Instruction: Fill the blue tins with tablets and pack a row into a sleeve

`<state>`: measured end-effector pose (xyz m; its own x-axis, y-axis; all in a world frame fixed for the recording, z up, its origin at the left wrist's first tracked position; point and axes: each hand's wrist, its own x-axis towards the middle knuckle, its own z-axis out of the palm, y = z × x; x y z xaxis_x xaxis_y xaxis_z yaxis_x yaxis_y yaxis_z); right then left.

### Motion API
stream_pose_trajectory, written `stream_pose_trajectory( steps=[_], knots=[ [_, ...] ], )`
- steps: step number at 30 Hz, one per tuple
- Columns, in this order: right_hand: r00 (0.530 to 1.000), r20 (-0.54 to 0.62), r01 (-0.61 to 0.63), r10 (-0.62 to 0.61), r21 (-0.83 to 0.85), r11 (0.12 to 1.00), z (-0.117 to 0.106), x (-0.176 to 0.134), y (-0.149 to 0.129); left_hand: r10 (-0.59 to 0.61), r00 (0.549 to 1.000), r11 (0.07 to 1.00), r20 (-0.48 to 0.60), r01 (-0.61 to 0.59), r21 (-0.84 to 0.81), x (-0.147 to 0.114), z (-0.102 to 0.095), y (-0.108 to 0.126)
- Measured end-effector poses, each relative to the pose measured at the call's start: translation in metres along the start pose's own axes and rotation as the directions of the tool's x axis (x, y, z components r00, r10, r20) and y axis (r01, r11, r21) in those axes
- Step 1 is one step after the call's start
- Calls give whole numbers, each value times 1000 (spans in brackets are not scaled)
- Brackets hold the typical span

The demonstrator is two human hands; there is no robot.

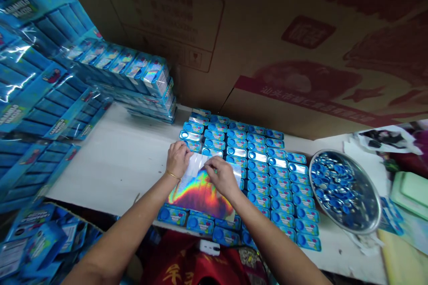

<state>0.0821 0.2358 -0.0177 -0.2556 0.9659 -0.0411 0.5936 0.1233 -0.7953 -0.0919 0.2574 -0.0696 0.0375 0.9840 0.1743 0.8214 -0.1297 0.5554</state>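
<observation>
A shiny holographic sheet (197,191), with rainbow reflections and a paler upper strip, lies over rows of small blue tins (258,165). At its upper left corner, my left hand (178,159) has its fingers bent and closed on the edge. My right hand (221,175) rests over the sheet's upper middle, thumb and fingertips pinched together; whatever is between them is too small to make out. The tins show blue printed lids in neat columns to the right of the sheet and below it. Part of the rows is hidden under the sheet and my forearms.
Right of the tins stands a metal bowl (346,191) of small blue and silver pieces. Stacked blue boxes (133,73) stand at back left, with wrapped packs (36,80) beside them. A large cardboard box (234,31) walls off the back. Loose blue boxes (43,240) lie lower left.
</observation>
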Motion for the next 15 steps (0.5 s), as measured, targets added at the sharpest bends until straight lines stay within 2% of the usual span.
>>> stream_pose_trajectory(
  steps=[1,3,4,6,7,9,11,12,13,15],
  knots=[
    [995,-6,-97,99,180,979,-6,3,-6,-13,1000,1000,-1,13,-1,0,-2,2],
    [958,15,-256,285,483,837,-13,11,-15,-41,999,998,-10,41,-41,1,-7,6],
    [935,32,-304,354,586,751,-14,15,-17,-58,998,993,-2,57,-99,2,-11,9],
    [898,54,-336,436,725,601,-12,25,-17,-124,990,936,62,138,-325,5,-19,15],
    [887,58,-332,458,769,546,-10,29,-17,-176,977,858,119,211,-468,6,-23,18],
    [862,52,-318,505,831,457,-2,36,-15,-302,918,613,257,393,-685,9,-28,23],
    [833,36,-307,553,860,406,8,43,-14,-401,841,390,364,516,-762,13,-30,24],
    [818,22,-307,575,861,405,14,46,-13,-432,814,330,389,543,-772,16,-31,23],
    [806,-7,-304,593,854,423,21,50,-13,-457,799,300,390,551,-779,19,-31,20],
    [799,-110,-266,592,818,511,34,61,-13,-491,801,306,344,527,-793,29,-29,10]
  ],
)
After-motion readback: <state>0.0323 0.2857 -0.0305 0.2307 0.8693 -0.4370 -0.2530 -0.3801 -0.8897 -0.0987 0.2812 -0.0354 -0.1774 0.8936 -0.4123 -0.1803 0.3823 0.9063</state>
